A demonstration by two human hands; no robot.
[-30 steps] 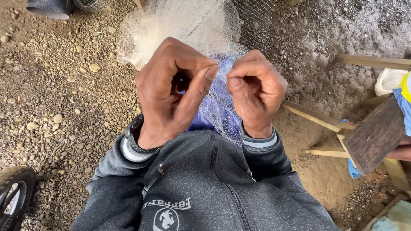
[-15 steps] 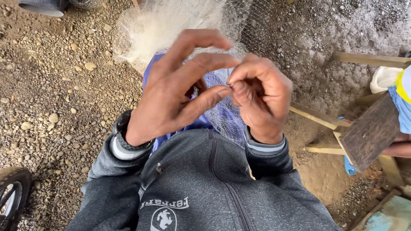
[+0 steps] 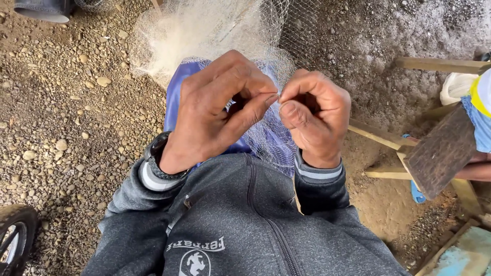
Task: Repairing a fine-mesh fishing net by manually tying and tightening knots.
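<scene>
A fine whitish fishing net (image 3: 204, 30) spreads from the gravel ahead over my lap, which is clad in blue cloth (image 3: 176, 97). My left hand (image 3: 215, 110) and my right hand (image 3: 314, 115) meet in front of my chest, thumbs and forefingers pinched together on a thin strand of the net. The fingertips of both hands nearly touch. The strand itself is too thin to make out. A dark watch (image 3: 156, 153) sits on my left wrist above the grey jacket sleeve.
Pebbly ground (image 3: 66, 117) lies to the left, with a tyre (image 3: 13, 235) at the lower left. Wooden slats (image 3: 383, 138) and a dark board (image 3: 442, 151) stand to the right, beside another person's arm (image 3: 473, 171). A trouser leg (image 3: 43, 7) shows at top left.
My hands have risen and then settled closer together. The left fingers, spread half a second ago, have curled in, and both hands now pinch at one point on the net.
</scene>
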